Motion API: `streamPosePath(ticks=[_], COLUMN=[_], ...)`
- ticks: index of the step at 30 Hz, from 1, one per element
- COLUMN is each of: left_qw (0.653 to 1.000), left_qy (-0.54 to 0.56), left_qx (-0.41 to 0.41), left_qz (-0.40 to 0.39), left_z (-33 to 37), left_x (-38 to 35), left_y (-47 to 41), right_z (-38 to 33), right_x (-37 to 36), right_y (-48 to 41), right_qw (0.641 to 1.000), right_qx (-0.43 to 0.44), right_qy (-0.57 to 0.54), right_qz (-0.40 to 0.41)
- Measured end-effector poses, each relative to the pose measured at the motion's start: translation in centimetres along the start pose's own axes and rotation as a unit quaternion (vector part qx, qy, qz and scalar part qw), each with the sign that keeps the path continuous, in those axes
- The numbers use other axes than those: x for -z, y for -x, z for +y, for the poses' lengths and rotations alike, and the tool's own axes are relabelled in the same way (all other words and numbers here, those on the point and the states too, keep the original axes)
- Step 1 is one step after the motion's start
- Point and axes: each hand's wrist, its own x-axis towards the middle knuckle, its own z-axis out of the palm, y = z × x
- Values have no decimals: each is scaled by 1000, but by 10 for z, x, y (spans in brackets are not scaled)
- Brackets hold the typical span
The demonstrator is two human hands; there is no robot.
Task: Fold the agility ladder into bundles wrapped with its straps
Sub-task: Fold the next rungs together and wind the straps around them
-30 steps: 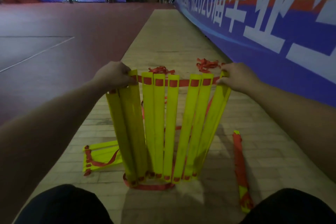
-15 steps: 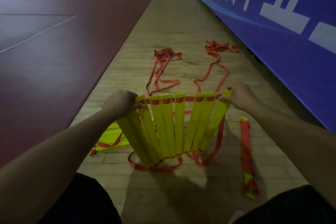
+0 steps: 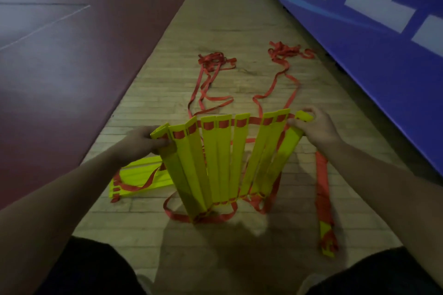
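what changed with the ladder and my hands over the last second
Mostly the view tipped downward, bringing the loose red straps on the floor into sight. The yellow rungs seem tilted lower, still fanned. The left hand and right hand kept gripping the outer rungs; nothing was let go. The folded bundle and wrapped bundle stayed put.

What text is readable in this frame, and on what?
"届": white, on the blue banner; top clipped, so tentative.
Other white banner characters and digits: cropped by the frame edge, unreadable.
Yellow ladder rungs and red straps: no print visible.
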Motion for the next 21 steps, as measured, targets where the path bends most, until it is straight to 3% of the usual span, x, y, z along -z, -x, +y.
streamPosePath(ticks=[3,9,15,18,21], left_qw=[998,985,985,985,981], left_qy=[19,99,113,150,167], left_qx=[10,2,13,-1,-4], left_qz=[55,139,133,88,96], left_z=[11,26,32,31,35], left_x=[-26,-51,-55,-57,-58], left_y=[-8,-14,-13,-9,-6], right_z=[7,7,4,0,-2], right_x=[-4,-20,-25,-27,-30], right_y=[2,15,14,19,25], right_qw=[995,991,998,995,985], right_qx=[-22,-4,48,50,62], right_qy=[-75,-62,6,-11,-28], right_qz=[-61,-118,-44,-81,-157])
